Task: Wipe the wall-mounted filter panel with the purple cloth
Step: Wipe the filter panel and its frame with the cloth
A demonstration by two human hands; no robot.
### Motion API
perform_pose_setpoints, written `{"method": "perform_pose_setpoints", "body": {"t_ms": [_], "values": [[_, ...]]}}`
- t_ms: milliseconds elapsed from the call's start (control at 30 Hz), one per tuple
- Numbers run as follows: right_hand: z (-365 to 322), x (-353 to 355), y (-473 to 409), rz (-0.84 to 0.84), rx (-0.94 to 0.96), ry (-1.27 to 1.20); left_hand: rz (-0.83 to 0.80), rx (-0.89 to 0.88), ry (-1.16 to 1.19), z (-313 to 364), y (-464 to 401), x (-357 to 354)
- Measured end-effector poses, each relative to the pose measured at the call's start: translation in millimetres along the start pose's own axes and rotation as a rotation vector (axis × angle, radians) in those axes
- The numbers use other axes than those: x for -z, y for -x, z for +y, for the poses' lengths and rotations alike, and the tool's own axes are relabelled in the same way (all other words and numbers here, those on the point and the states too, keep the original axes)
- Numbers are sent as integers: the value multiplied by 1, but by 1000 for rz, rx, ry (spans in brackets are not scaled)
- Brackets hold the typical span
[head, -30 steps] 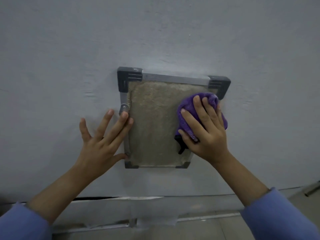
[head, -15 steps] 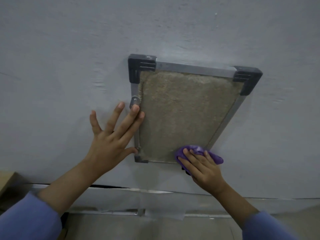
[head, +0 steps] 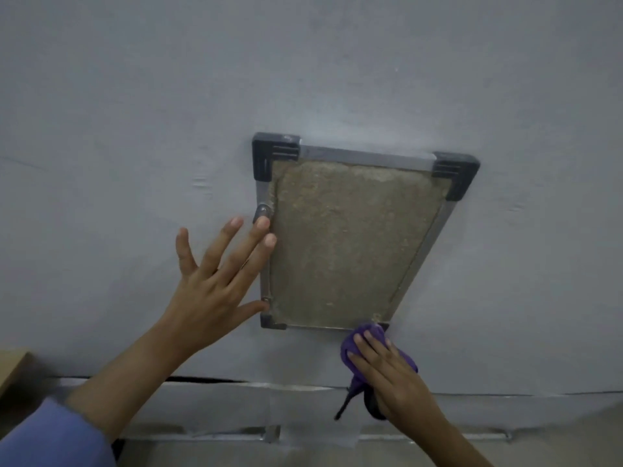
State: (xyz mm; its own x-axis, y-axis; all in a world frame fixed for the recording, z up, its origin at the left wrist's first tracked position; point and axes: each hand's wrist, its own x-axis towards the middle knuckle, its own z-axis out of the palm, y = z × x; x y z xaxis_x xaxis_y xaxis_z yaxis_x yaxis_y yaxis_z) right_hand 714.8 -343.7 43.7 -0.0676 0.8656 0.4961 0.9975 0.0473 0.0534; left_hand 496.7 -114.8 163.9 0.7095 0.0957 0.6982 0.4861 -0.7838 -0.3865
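**Cloth at bottom right corner of filter panel**

Hidden/cut off: bottom right corner cap of the filter panel [head: 347, 241] is covered by the purple cloth [head: 374, 335]. Most of the cloth sits under the right hand [head: 387, 375]; only a bunched purple edge shows above the fingers, plus a dark strap or tag hanging below, too blurred to tell which. Both blue sleeves run off the frame bottom. A brown box corner [head: 13, 365] is cut by the left edge.

Panel: on the grey wall [head: 135, 129], seen at a slant so it looks wider at top. Beige-brown fuzzy pad w/ patchy, crusty spots, inside a thin silver metal frame. Dark grey ribbed plastic caps at the top corners, a smaller one bottom left. Small round metal fastener on the left rail.

Grip: right hand presses the cloth against the wall w/ fingers fairly straight over it. Left hand [head: 215, 281] flat, fingers spread, tips on the left rail just below the fastener, thumb near the bottom left corner.
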Motion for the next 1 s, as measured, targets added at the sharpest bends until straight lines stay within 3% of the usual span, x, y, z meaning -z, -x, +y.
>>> {"method": "perform_pose_setpoints", "body": {"t_ms": [133, 233, 333, 500, 633, 833, 900, 1000], "values": [[-10, 50, -19, 246, -109, -35, 209, 37, 110, -22, -27, 20], [0, 88, -55, 459, -163, -24, 229, 117, 205, -33, -53, 32], [11, 106, -91, 582, -171, -50, 148, 136, 277, -33, -61, 34], [17, 96, -114, 582, -269, -65, 29, 102, 194, -36, -58, 24], [14, 70, -105, 608, -290, -26, 53, 52, 134, -43, -58, 19], [-3, 30, -58, 393, -307, 20, 69, 32, 147, -43, -57, 18], [-7, 35, -57, 450, -302, -35, 75, 23, 160, -45, -58, 17], [-11, 63, -79, 674, -320, -55, 72, -3, 175, -47, -57, 17]]}}
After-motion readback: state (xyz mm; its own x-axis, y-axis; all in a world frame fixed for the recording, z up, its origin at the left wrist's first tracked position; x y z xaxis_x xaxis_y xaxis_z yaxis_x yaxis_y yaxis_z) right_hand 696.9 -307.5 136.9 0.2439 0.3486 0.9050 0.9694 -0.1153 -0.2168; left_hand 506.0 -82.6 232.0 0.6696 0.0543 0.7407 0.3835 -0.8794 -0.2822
